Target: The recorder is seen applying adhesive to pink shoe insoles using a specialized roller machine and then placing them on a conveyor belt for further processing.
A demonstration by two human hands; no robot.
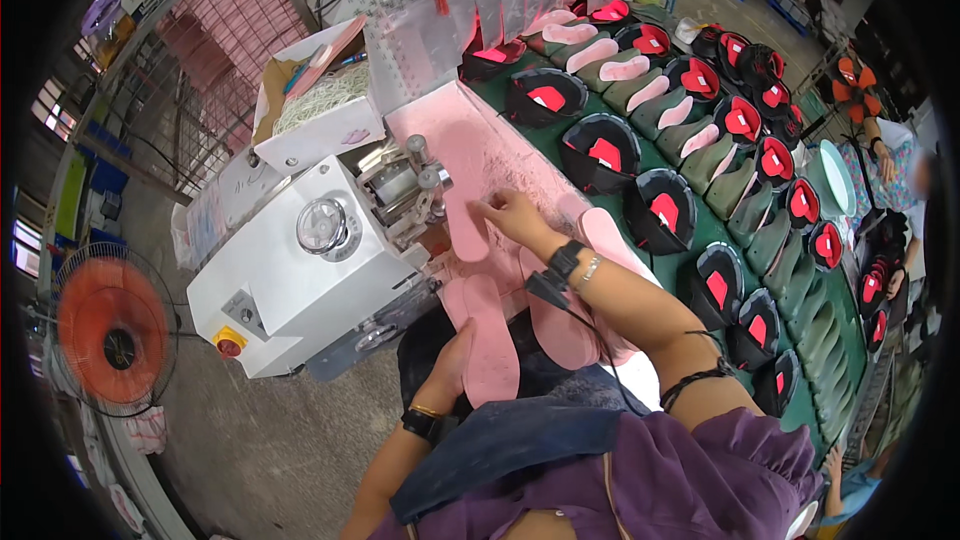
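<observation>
My left hand (456, 365) is closed around the side of pink foam insoles (492, 352), which stand near my lap. Further forward, my right hand (515, 217) has its fingers and thumb closed at the edge of another pink insole (462, 165). That insole lies lengthwise beside the metal rollers (428, 178) of a white machine (300, 255). More pink insoles (556, 325) are stacked under my right forearm, partly hidden by it and by a black cable. Pink dust coats the work surface (505, 155) around my right hand.
Black shoe uppers with red linings (665, 215) and grey-green shoe lasts (715, 165) stand in rows on a green conveyor (640, 250) to the right. A white box (330, 130) of strands sits behind the machine. An orange fan (115, 330) stands left. Other people (890, 165) are at far right.
</observation>
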